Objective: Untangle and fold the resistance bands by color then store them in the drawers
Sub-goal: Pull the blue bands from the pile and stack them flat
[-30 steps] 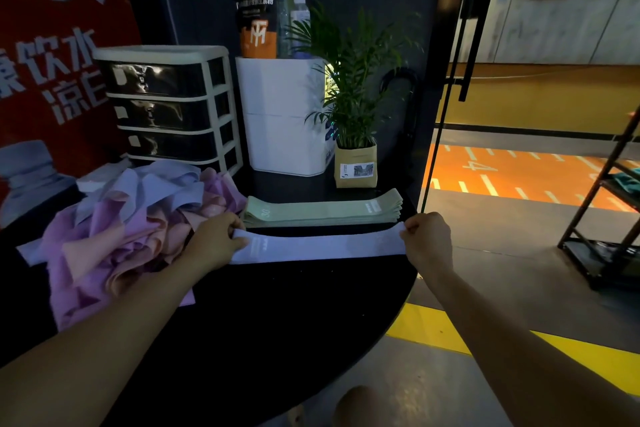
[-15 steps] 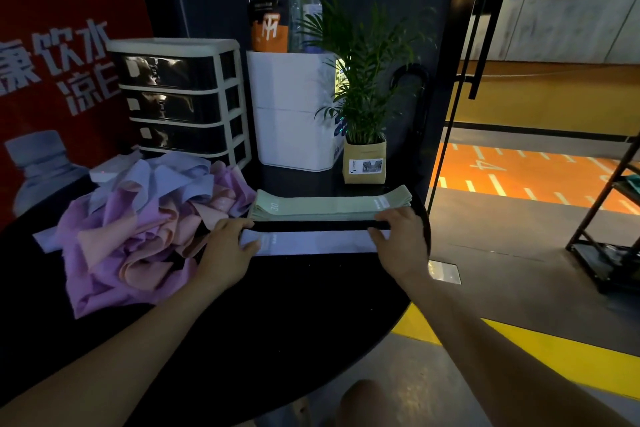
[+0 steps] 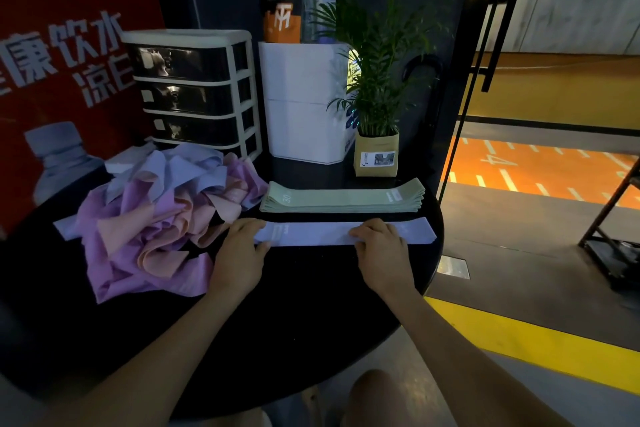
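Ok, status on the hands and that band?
Left hand and right hand flat on blue band. Band beside green stack. Tangle remains, left.

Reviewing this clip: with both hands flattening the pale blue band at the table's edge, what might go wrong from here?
1. The pale blue band has its right end at the black table rim; it may slip off once the right hand lifts.
2. The left hand sits beside the tangled pile; its loose loops may catch and drag.
3. The green stack lies close behind and may get knocked askew.
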`<state>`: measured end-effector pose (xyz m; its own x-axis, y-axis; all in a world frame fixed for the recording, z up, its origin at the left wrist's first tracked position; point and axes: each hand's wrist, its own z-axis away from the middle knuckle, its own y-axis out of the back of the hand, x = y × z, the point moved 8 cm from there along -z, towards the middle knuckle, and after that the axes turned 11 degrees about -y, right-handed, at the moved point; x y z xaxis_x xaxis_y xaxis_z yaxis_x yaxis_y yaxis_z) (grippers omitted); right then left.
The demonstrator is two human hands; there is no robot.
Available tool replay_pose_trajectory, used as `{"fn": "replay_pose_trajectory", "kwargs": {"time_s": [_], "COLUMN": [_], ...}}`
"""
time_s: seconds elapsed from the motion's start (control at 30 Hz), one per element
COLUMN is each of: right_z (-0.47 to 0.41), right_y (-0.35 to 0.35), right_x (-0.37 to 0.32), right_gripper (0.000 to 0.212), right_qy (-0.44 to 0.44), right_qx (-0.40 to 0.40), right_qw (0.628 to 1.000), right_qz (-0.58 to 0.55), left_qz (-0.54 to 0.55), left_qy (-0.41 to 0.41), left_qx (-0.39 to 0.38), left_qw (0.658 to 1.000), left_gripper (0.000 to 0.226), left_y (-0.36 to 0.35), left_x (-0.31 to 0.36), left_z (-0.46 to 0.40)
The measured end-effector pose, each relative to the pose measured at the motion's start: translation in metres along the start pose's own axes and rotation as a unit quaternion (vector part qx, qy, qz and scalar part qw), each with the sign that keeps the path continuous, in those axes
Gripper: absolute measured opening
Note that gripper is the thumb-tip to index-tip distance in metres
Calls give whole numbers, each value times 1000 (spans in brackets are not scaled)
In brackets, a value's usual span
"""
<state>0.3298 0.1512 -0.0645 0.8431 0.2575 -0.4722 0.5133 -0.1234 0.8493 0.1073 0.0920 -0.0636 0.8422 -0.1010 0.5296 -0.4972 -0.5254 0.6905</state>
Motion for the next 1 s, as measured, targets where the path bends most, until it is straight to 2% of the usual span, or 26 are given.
{"fn": "replay_pose_trajectory", "kwargs": {"time_s": [0.23,0.67,0.83,1.0], "right_z": [-1,-2,-18,-40], "right_y": [0,3,-3,-15], "right_x": [-2,-13,-59,-120], "right_gripper": [33,29,28,27], "right_qy": [14,2,37,70], "right_qx": [9,-4,-32,-51], "right_qw": [1000,999,996,990], "right_qz": [-15,-37,-72,-108], "left_qz": [8,-24,-71,-133], "left_qy": [8,-12,-46,-85], "left_qx": [11,-53,-64,-33], "left_qw": [1000,998,994,987], "left_gripper": [31,39,39,36], "left_y": [0,-2,30,84], "left_x": [-1,14,19,8], "left_z": [1,2,-13,-33]}}
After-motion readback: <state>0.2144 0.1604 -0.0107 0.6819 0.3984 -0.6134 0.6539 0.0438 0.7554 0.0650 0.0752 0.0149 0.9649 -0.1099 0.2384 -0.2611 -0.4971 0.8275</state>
